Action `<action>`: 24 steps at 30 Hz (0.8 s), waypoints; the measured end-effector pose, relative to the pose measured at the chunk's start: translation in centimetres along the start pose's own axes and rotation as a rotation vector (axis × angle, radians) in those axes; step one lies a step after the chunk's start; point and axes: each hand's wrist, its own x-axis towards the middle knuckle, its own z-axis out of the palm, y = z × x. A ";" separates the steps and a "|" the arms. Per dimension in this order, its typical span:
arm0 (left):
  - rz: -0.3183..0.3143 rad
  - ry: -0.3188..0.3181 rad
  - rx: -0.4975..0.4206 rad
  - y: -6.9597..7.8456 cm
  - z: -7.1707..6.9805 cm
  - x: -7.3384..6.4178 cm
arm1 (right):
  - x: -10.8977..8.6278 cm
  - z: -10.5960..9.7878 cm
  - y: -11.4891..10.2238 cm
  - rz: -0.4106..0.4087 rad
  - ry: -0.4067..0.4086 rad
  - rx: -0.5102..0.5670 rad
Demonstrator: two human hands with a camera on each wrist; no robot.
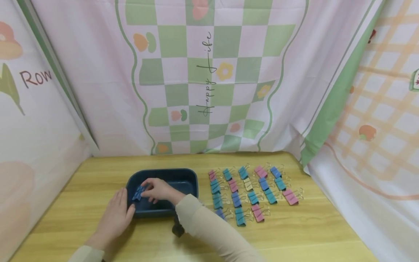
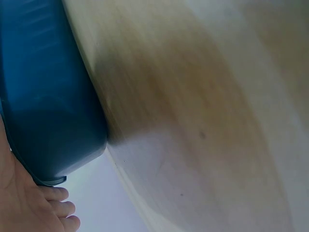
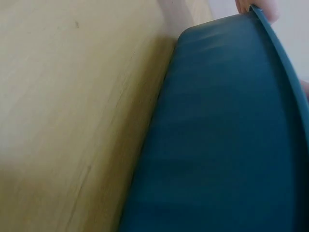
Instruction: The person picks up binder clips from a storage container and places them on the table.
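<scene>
A dark blue-green tray [image 1: 176, 174] stands at the left of the table. Inside its left end is a blue binder clip [image 1: 138, 194], which the right hand [image 1: 158, 190] pinches at its right side with thumb and fingers. The left hand [image 1: 116, 213] rests against the tray's left front corner, its fingers extended along the outside of the rim. In the left wrist view, the fingertips [image 2: 62, 209] of that hand show below the tray's corner [image 2: 48, 164]. The right wrist view shows mostly the tray's outer side wall [image 3: 217, 130]; the clip is hidden there.
Right of the tray, several binder clips lie in rough rows on the wooden table [image 1: 294, 233], among them a yellow clip [image 1: 248, 184], a pink clip [image 1: 290, 197] and a teal clip [image 1: 240, 217]. A small black object [image 1: 178, 230] shows below the right forearm. Patterned curtains [image 1: 209, 72] enclose the table.
</scene>
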 end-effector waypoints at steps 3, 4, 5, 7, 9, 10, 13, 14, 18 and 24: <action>0.000 0.001 -0.001 0.0 0.0 0.0 | 0.2 0.2 0.0 0.014 -0.011 0.010; 0.001 0.001 -0.002 0.0 0.0 0.0 | 0.2 0.2 0.0 0.018 -0.014 0.009; 0.003 0.003 -0.001 0.0 0.0 0.0 | 0.2 0.2 0.0 0.020 -0.019 0.007; 0.005 0.005 0.000 0.1 -0.1 -0.1 | 0.2 0.3 0.0 0.030 -0.030 0.001; 0.007 0.006 -0.001 0.2 -0.2 -0.1 | 0.2 0.3 0.1 0.034 -0.044 -0.001; 0.007 0.004 0.000 0.2 -0.2 -0.1 | 0.2 0.4 0.1 0.036 -0.047 -0.002; 0.011 0.009 -0.002 0.3 -0.3 -0.1 | 0.2 0.3 0.3 0.037 -0.040 0.013; 0.011 0.009 -0.004 0.3 -0.3 -0.1 | 0.3 0.3 0.3 0.037 -0.032 0.024; 0.012 0.012 -0.006 0.3 -0.3 -0.1 | 0.4 0.3 0.4 0.036 0.024 0.052; 0.010 0.017 -0.007 0.2 -0.2 -0.1 | 0.3 0.1 0.6 0.045 0.133 0.027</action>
